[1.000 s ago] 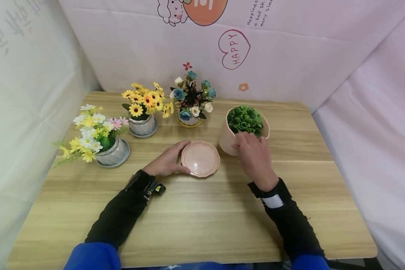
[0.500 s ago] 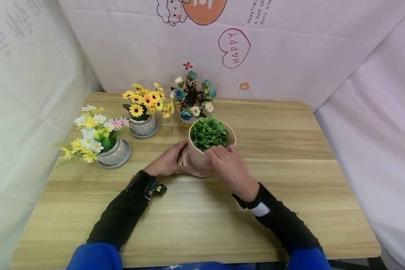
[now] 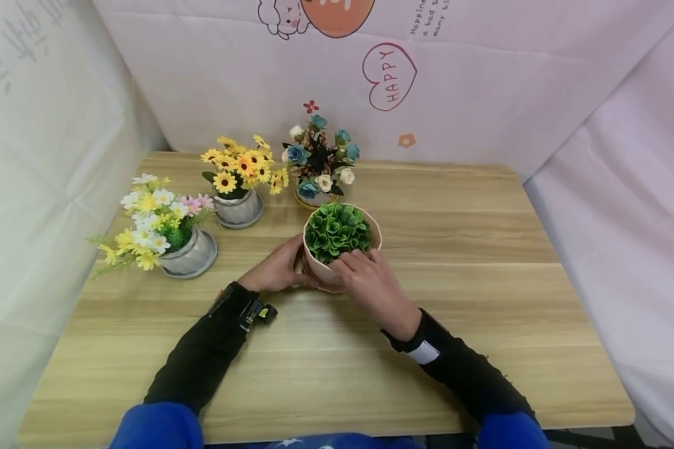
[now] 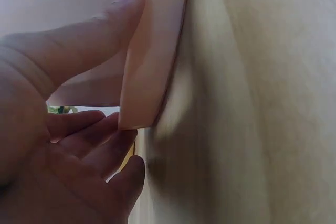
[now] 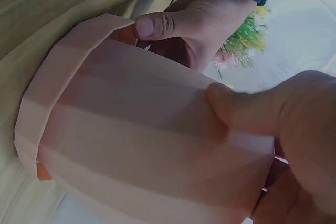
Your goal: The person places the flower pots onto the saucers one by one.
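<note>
A pale pink flower pot [image 3: 320,267] with a round green plant [image 3: 337,232] stands over a matching pink saucer [image 4: 152,61]. In the head view the pot hides most of that saucer. My left hand [image 3: 275,268] holds the saucer at its left side, thumb on the near rim and fingers toward the far side. My right hand [image 3: 379,293] pinches the pot's upper wall, its thumb outside and the other fingers over the rim. In the right wrist view the pot's base sits inside the saucer's raised rim; whether it fully rests there I cannot tell.
Left of my hands, a pot of white, yellow and pink flowers [image 3: 154,224] stands on a grey saucer. Behind are a pot of yellow flowers [image 3: 238,168] and one of blue and white roses [image 3: 320,159]. White cloth [image 3: 483,81] encloses the wooden table [image 3: 483,262].
My right hand has carried the pot with the green plant leftward from the table onto the saucer, most recently shifting slightly left and nearer. My left hand has stayed at the saucer.
</note>
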`<state>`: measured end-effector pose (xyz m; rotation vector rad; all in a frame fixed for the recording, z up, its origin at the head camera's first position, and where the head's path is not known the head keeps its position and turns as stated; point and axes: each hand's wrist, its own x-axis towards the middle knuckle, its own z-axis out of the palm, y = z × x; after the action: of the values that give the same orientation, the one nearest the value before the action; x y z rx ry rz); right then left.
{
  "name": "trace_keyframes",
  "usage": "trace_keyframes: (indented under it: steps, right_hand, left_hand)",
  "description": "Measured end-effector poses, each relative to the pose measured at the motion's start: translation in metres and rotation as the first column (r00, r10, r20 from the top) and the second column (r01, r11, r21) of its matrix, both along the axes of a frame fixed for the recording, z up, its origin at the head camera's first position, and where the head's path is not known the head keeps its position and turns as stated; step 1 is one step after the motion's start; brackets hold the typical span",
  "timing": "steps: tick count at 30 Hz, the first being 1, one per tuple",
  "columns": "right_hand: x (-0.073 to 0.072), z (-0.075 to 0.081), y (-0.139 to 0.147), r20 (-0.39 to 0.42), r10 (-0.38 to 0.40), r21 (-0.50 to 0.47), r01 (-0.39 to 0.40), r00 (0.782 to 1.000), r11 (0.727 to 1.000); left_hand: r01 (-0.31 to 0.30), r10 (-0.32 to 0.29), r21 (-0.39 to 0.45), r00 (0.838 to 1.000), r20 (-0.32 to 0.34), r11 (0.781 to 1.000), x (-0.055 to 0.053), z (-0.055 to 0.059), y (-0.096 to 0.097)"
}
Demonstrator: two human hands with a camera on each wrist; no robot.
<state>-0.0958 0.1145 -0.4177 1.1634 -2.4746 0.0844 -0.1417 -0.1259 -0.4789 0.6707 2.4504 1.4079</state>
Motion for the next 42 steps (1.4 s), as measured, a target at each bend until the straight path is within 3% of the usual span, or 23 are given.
trace_keyframes:
  steps: [6, 9, 11, 13, 15, 18, 21, 23, 26, 33, 39, 42]
  right_hand:
    - [-0.002, 0.007, 0.013, 0.103, 0.014, -0.163, 0.003, 0.995, 0.987]
    - [-0.006, 0.012, 0.027, 0.136, -0.058, -0.219, 0.088, 0.989, 0.972]
    - [-0.011, 0.012, 0.036, 0.196, -0.138, -0.216, 0.180, 0.971, 0.960]
    - [-0.015, 0.008, 0.044, 0.314, -0.189, -0.221, 0.265, 0.930, 0.939]
    - [-0.021, -0.001, 0.048, 0.460, -0.153, -0.263, 0.299, 0.875, 0.917]
    - [-0.031, -0.018, 0.047, 0.635, 0.046, -0.405, 0.281, 0.771, 0.870]
    - [-0.039, -0.033, 0.041, 0.701, 0.241, -0.524, 0.255, 0.672, 0.813]
    - [-0.040, -0.039, 0.037, 0.717, 0.280, -0.549, 0.270, 0.639, 0.791]
    - [-0.040, -0.041, 0.035, 0.732, 0.270, -0.546, 0.302, 0.625, 0.781]
    - [-0.043, -0.041, 0.041, 0.737, 0.240, -0.528, 0.315, 0.632, 0.789]
    - [-0.049, -0.043, 0.053, 0.749, 0.230, -0.519, 0.333, 0.621, 0.787]
    - [-0.054, -0.042, 0.058, 0.746, 0.246, -0.537, 0.341, 0.619, 0.772]
  left_hand:
    - [0.025, -0.025, 0.013, 1.000, -0.006, 1.000, 0.003, 0.010, -0.001]
    - [0.020, -0.020, 0.020, 1.000, 0.017, 1.000, 0.007, 0.018, -0.002]
    - [0.015, -0.016, 0.021, 0.999, 0.036, 1.000, 0.010, 0.022, -0.001]
    - [0.010, -0.011, 0.023, 0.998, 0.060, 1.000, 0.013, 0.026, 0.000]
    - [0.009, -0.011, 0.029, 0.997, 0.073, 1.000, 0.016, 0.028, 0.003]
    - [0.000, -0.004, 0.051, 0.996, 0.087, 0.999, 0.019, 0.028, 0.006]
    - [-0.017, 0.012, 0.068, 0.996, 0.083, 0.998, 0.021, 0.027, 0.009]
    - [-0.021, 0.016, 0.079, 0.998, 0.067, 0.997, 0.021, 0.026, 0.012]
    - [-0.026, 0.022, 0.087, 0.999, 0.042, 0.996, 0.020, 0.025, 0.016]
    - [-0.051, 0.048, 0.096, 0.998, 0.039, 0.994, 0.017, 0.028, 0.029]
    - [-0.026, 0.025, 0.118, 1.000, 0.014, 0.993, 0.004, 0.025, 0.041]
    - [-0.012, 0.012, 0.117, 1.000, 0.007, 0.993, -0.002, 0.025, 0.047]
